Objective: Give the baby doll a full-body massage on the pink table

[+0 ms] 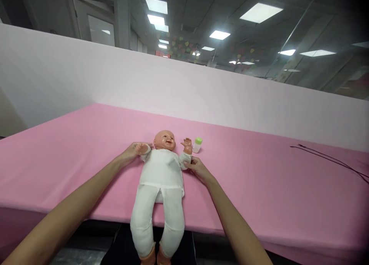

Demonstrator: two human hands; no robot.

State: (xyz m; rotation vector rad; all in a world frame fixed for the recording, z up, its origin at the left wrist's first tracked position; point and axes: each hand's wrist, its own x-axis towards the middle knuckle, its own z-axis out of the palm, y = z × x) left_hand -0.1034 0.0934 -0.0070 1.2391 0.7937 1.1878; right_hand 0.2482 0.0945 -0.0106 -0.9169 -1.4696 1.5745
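A baby doll point(161, 169) in a white top and white trousers lies on its back on the pink-covered table point(259, 188). Its head is at the far end, and its legs hang past the front edge. My left hand point(131, 151) is at the doll's arm on the left, its fingers curled behind the doll's hand and partly hidden by it. On the other side, my right hand point(200, 169) grips the doll's sleeved forearm between thumb and fingers. That doll hand points upward. Just beyond it stands a small bottle point(197, 145) with a light green cap.
Two thin dark cables point(331, 157) run across the table at the right. A low white partition point(184, 88) rises along the back, with glass above it. The table's front edge point(207, 229) lies close to my lap.
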